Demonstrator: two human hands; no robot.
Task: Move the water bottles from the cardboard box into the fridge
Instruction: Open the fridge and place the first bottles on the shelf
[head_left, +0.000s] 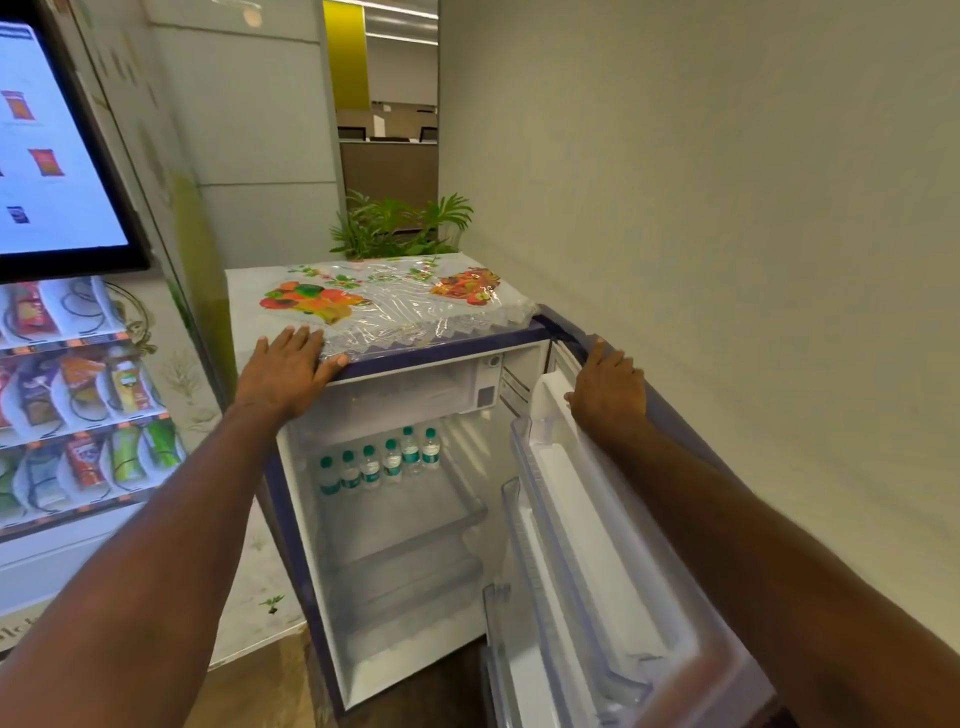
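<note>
The fridge (415, 545) is standing at frame centre, its door (597, 545) swinging open rightward. Six water bottles (379, 462) are standing in a row on its upper shelf. A vending machine (78, 389) is standing at left.

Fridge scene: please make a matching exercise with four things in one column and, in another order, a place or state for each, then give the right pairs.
Things:
1. left hand
2. right hand
3. water bottles
4. fridge door

Places or states:
A. standing in a row on the upper shelf
B. swung open
C. flat on the fridge top, at the plastic cover's edge
D. holding the top edge of the door

Pairs: 1-C, 2-D, 3-A, 4-B
</note>
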